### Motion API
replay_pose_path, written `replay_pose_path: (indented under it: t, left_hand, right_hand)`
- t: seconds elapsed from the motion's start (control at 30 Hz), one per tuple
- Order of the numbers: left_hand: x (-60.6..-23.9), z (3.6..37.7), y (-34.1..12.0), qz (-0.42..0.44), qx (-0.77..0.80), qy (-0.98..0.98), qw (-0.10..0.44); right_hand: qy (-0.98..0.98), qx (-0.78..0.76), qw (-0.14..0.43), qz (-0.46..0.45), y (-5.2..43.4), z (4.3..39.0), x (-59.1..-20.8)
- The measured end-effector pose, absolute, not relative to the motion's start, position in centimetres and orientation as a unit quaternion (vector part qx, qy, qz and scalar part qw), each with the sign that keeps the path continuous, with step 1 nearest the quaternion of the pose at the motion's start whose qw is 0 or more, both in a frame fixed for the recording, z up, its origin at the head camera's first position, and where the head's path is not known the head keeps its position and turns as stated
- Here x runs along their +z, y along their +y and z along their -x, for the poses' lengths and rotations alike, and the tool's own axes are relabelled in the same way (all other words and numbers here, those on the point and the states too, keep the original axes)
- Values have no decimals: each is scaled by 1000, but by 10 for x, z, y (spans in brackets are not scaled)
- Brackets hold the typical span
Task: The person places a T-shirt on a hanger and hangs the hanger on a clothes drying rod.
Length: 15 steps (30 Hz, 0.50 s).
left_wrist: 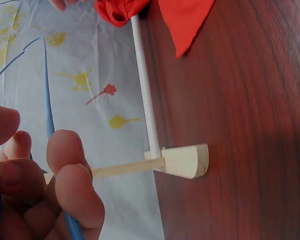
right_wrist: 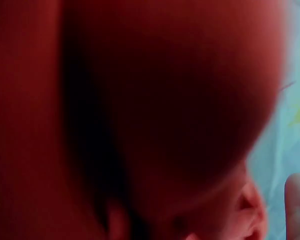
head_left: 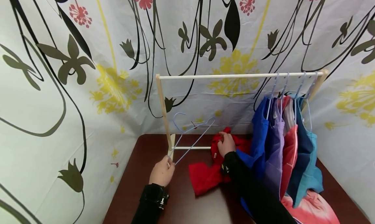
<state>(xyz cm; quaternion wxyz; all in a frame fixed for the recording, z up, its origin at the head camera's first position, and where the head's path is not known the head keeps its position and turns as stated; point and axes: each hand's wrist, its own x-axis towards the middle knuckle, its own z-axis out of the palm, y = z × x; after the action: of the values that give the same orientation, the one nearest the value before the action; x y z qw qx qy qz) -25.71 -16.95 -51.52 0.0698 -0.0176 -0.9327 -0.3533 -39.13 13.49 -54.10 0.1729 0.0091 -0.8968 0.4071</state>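
My left hand (head_left: 162, 172) grips a thin light-blue wire hanger (head_left: 195, 142) near one end, its hook side up and the far corner reaching toward the right. In the left wrist view the fingers curl round the blue wire. My right hand (head_left: 227, 145) holds a bunched part of a red garment (head_left: 203, 177), and a small white tag shows on the cloth. The garment's lower part spreads over the table. Red cloth (right_wrist: 190, 100) fills most of the right wrist view, dark and blurred, hiding most of the fingers.
A wooden rack with a white top rod (head_left: 205, 77) stands at the back of the dark red-brown table (head_left: 129, 185). Several garments, among them a blue one (head_left: 259, 129) and a purple one (head_left: 274, 155), hang at its right end. A pink garment (head_left: 317, 207) lies beneath them.
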Motion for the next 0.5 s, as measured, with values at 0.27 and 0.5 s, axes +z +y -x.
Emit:
replay_pose_path:
  t: [0.27,0.5]
  left_hand:
    - [-516,257,-154,23,-372,-925,68]
    - [-529,254,-151,16,-371,-927,46]
  right_hand:
    - [-951,296,86,-15,153,423,-552]
    - [-970,237,50,-24,158,433,-567]
